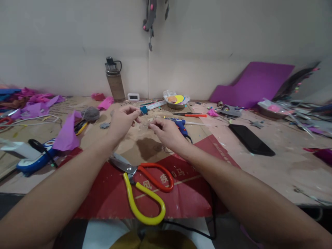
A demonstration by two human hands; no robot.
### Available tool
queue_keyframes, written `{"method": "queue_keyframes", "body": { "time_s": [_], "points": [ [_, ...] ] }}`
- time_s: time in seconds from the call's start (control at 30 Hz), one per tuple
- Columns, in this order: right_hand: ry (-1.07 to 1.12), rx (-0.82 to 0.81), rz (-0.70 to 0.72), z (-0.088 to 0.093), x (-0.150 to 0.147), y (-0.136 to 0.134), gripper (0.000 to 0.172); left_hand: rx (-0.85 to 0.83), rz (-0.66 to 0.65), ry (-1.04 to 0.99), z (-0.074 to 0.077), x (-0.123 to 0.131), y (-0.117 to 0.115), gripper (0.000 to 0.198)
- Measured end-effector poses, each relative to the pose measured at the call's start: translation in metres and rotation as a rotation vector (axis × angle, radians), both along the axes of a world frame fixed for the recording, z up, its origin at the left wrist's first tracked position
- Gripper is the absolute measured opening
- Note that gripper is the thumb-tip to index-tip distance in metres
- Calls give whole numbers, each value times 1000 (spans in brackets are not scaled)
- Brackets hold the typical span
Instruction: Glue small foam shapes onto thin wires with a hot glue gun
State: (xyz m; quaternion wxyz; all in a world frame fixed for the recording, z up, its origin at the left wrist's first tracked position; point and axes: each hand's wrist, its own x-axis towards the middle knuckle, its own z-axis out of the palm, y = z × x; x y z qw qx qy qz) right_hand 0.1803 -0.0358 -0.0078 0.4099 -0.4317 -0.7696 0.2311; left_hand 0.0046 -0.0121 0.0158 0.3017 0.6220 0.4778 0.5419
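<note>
My left hand is raised over the work surface, thumb and fingertips pinched on a small dark blue star-shaped piece. A short way to the right, my right hand has its thumb and forefinger pressed together; whatever lies between them is too small to make out. Just behind the right hand rests a blue glue gun. Large scissors with one red and one yellow handle lie between my forearms, blades partly behind the left one. A grey felt-like cutout lies left of my left hand.
A red printed board covers the table front. A black phone lies right; a bottle and small white clock stand by the wall. A bowl, grey yarn ball and purple sheet surround the workspace.
</note>
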Motion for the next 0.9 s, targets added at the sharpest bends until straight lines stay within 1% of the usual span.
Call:
{"method": "queue_keyframes", "body": {
  "time_s": [0.1, 0.2, 0.3, 0.4, 0.47, 0.53, 0.6, 0.67, 0.73, 0.77, 0.83, 0.9],
  "points": [
    [-19, -46, 96, -2, -3, -3, 18, -52, -7, -157, 0, -1, 3, 15],
    [-143, -22, 177, -1, -5, -8, 22, -79, -37, -307, -1, -2, 6, 16],
    [-226, 43, 155, 4, -1, -9, 31, -100, -70, -389, -2, -4, 8, 17],
    [-186, 55, 91, 11, 9, -2, 37, -129, -115, -419, -3, -6, 9, 18],
    [-117, 45, 17, 14, 19, 6, 39, -134, -142, -434, -3, -6, 9, 18],
    [-50, 24, -98, 16, 29, 15, 39, -126, -162, -444, -4, -7, 9, 17],
    [-38, 2, -210, 16, 40, 23, 36, -121, -162, -446, -5, -7, 9, 17],
    [-78, 9, -306, 16, 51, 28, 32, -124, -150, -452, -5, -7, 9, 17],
    [-165, 30, -414, 15, 62, 31, 30, -126, -140, -460, -5, -8, 10, 17],
    [-234, 14, -475, 15, 67, 32, 31, -124, -138, -464, -5, -8, 10, 17],
    [-419, -85, -582, 12, 75, 34, 34, -115, -132, -475, -5, -9, 12, 17],
    [-599, -213, -607, 7, 80, 36, 37, -104, -116, -488, -6, -10, 13, 16]
  ]
}}
